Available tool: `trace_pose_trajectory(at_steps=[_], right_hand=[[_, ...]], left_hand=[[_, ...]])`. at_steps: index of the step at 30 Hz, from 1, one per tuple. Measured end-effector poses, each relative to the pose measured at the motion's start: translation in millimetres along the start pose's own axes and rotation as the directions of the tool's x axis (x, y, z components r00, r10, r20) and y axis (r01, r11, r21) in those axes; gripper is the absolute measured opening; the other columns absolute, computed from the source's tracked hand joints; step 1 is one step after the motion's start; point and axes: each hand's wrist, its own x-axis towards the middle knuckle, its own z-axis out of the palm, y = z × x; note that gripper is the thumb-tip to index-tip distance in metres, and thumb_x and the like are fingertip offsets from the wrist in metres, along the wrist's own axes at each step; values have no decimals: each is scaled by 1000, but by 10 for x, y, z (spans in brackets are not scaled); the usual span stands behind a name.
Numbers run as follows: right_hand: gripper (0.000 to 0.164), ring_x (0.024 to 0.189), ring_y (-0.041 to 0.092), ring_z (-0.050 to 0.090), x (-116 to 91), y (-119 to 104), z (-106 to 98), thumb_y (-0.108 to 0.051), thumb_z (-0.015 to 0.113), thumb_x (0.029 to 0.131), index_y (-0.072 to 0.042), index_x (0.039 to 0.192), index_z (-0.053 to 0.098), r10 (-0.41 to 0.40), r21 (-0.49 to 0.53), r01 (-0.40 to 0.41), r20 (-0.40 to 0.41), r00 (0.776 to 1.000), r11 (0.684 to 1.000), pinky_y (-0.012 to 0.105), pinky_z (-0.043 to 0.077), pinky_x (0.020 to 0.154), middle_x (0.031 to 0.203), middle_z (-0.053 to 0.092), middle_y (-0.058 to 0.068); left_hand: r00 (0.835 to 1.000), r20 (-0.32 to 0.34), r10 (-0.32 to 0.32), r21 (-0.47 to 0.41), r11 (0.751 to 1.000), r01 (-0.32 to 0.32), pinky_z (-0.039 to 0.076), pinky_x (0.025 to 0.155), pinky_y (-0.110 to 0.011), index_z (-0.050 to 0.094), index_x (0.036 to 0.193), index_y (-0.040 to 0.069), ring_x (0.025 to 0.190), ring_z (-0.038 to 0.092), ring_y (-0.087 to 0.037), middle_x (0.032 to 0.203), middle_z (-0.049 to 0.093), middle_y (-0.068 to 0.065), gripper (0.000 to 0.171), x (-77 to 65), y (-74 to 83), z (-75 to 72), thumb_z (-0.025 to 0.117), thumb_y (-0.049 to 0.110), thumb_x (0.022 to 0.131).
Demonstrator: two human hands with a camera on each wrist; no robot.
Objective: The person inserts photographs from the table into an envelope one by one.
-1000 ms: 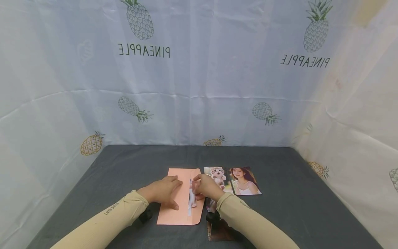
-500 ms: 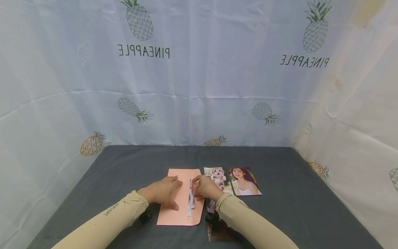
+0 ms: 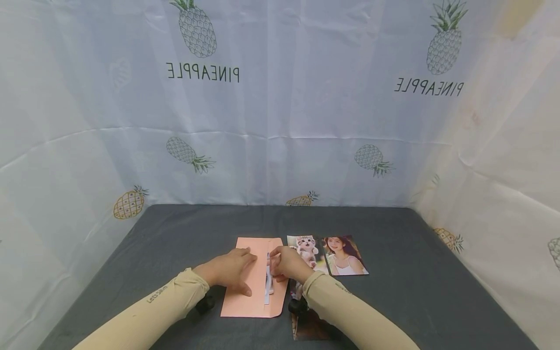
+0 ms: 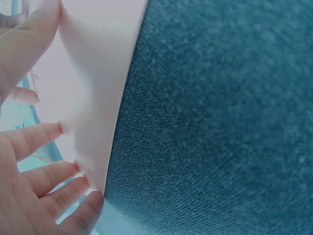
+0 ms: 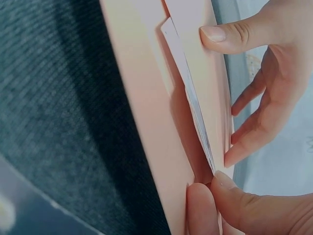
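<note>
A peach envelope [image 3: 245, 299] lies flat on the dark table, its opening to the right. My left hand [image 3: 228, 268] rests on the envelope with fingers spread, holding it down. A photo [image 3: 267, 287] sits mostly inside, and a narrow strip of it shows at the opening. My right hand [image 3: 289, 262] is at that opening; in the right wrist view its thumb and finger pinch the photo [image 5: 191, 98] near one end of its edge. The left wrist view shows the left fingers [image 4: 49, 176] along the envelope [image 4: 105, 73]. The rest of the photo is hidden inside.
Right of the envelope lie a kitten photo [image 3: 307, 249] and a photo of a person [image 3: 345, 260]. More photos lie partly under the right forearm, one of them brown [image 3: 309, 328]. Dark cloth covers the table [image 3: 210, 223]. A white pineapple-print curtain [image 3: 280, 97] stands behind it.
The right fingers have shifted slightly left with the photo, and a little less of it shows outside the envelope. The left hand has not visibly moved.
</note>
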Motion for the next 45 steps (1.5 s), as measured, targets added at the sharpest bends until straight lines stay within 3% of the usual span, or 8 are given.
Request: trace_pose_trajectory(at_steps=[11,23,36,41,45], right_hand=[[44,51,12,57,30,16,13,18,71,74,3,114,60,12,-6,-12,-8,1000,1000,27,55,50,75,60,10],[42,45,11,55,40,17,12,20,70,71,4,109,61,18,-28,-18,-1,1000,999,26,54,48,62,56,8],[44,47,12,56,68,13,23,21,70,69,6,108,59,5,-53,-4,8,1000,999,28,54,48,69,56,9],[45,49,13,58,46,25,-2,21,71,69,7,110,59,-19,-15,19,20,1000,1000,29,55,50,70,57,9],[45,57,14,60,-1,10,-94,11,75,73,4,114,60,-62,-41,63,24,998,997,30,56,57,73,60,8]], left_hand=[[1000,3,-8,6,1000,8,40,107,-45,51,137,10,139,37,-30,151,40,-16,88,8,-4,7,84,50,67],[1000,8,-11,-11,1000,11,40,106,-46,51,138,11,140,36,-30,151,39,-15,88,4,-10,17,84,50,67],[1000,2,-11,-2,1000,11,40,106,-45,51,137,11,140,37,-30,151,40,-15,88,9,-15,15,84,51,67],[1000,4,-10,-7,1000,10,40,106,-45,50,138,11,140,36,-30,151,39,-15,88,2,-14,17,84,50,67],[1000,7,-14,-15,1000,14,40,106,-46,50,139,10,140,36,-30,152,38,-15,89,7,-16,21,84,50,67]])
